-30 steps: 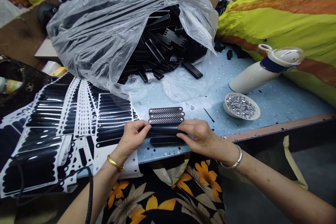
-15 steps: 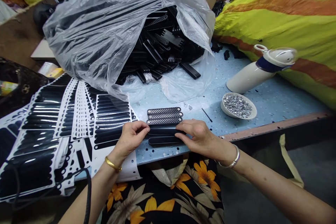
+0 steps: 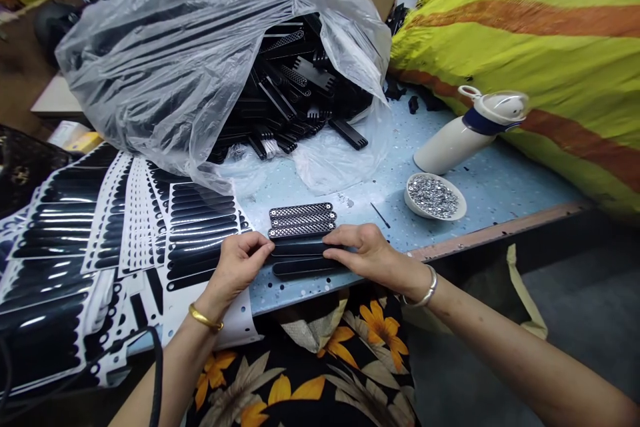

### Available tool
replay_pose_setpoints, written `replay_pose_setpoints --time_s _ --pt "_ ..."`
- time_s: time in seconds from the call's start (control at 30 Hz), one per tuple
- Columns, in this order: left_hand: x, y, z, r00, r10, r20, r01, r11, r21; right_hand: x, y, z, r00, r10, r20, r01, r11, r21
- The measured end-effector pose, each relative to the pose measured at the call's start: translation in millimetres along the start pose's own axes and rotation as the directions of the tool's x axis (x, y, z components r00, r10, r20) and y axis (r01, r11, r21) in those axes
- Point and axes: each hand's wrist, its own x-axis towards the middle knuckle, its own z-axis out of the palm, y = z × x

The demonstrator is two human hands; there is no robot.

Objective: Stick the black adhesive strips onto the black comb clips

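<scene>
My left hand [image 3: 244, 265] pinches the left end of a smooth black bar-shaped piece [image 3: 299, 249] between thumb and index finger. At the same piece's right end, the thumb and fingers of my right hand [image 3: 367, 250] are closed on it. A second smooth black bar [image 3: 303, 267] lies just below, nearer the table edge. Directly above the held piece, several black bars with a silver mesh pattern [image 3: 303, 220] lie side by side, with a small round fastener at their ends.
Sheets of black strip stickers [image 3: 200, 233] cover the left side. Behind is a clear plastic bag [image 3: 165, 73] of black toothed pieces [image 3: 349, 133]. Right of my hands are a thin black rod [image 3: 380, 215], a bowl [image 3: 410, 203] of small metal parts, a white bottle [image 3: 447, 145] and a yellow sack [image 3: 500, 53].
The whole view has shifted, so the table things appear farther left. Both hands stay at the two ends of the same black piece, with hardly any movement relative to it.
</scene>
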Motion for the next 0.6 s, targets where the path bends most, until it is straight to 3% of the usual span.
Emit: replay_pose_setpoints --time_s 0.23,0.43,0.6 --pt "-2 0 1 0.999 0.013 -0.036 -0.012 1.0 0.003 7 7 8 0.99 -0.121 -0.075 0.11 0.985 -0.132" --pt "-2 2 3 0.999 0.025 -0.046 -0.025 1.0 0.007 4 9 2 0.991 -0.129 -0.044 0.127 0.991 -0.027" --pt "-1 1 3 0.999 0.011 -0.049 -0.012 1.0 -0.016 -1 13 6 0.969 -0.229 -0.097 0.218 0.97 -0.11"
